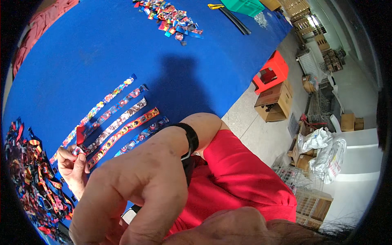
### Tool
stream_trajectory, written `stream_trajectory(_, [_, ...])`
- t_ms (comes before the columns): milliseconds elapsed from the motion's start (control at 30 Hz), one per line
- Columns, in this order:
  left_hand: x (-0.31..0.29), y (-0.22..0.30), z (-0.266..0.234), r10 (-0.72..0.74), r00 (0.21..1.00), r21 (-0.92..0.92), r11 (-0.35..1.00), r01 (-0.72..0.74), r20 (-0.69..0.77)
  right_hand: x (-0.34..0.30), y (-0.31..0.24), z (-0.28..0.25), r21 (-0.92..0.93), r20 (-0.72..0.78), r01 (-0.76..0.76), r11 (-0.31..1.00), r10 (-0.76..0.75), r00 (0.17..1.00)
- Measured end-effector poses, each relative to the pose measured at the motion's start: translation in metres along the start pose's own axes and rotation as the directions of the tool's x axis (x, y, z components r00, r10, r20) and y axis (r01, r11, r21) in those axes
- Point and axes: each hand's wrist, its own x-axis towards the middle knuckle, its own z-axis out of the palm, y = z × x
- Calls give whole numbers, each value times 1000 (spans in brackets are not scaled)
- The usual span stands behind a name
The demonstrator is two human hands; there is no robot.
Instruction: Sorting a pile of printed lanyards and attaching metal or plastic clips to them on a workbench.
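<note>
Several printed fabric straps lie side by side on a blue cloth-covered table (pixel 122 45). They include a multicoloured strap (pixel 100 104), a white-and-dark strap (pixel 122 118), a red-and-yellow strap (pixel 126 131) and a blue strap (pixel 147 132). At their near left ends, my left hand (pixel 73 169) pinches a small patterned strap end with a red ribbon piece (pixel 80 134) rising beside it. Raised close to the camera, my right hand (pixel 134 188) wears a black wristband (pixel 191 139). Its fingers curl downward, and their tips are out of sight.
A tangled heap of straps (pixel 38 179) lies at the left. Farther off are another strap pile (pixel 169 18), yellow-handled scissors (pixel 215 6), black rods (pixel 234 19) and a green crate (pixel 245 6). A red stool (pixel 272 71) and cardboard box (pixel 275 102) stand beside the table.
</note>
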Motion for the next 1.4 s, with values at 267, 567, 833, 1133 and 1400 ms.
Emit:
stream_trajectory(267, [-1,4,3,-49,998,-12,999,49,-41,-1,-14,6,6,22,-47,999,47,999])
stream_trajectory(567, [0,-3,-5,16,1000,-24,1000,-16,26,0,-6,1,-68,40,-55,996,58,998])
stream_trajectory(833, [8,-3,1,-18,1000,-2,1000,18,22,0,-1,-2,26,7,-6,1000,6,1000])
stream_trajectory(1133, [33,-61,-62,356,912,103,918,-382,203,6,-20,-11,-344,-96,65,937,-104,990])
stream_trajectory(1400, [21,-37,-49,266,926,-90,964,-251,267,8,-25,4,-281,190,259,924,-210,959])
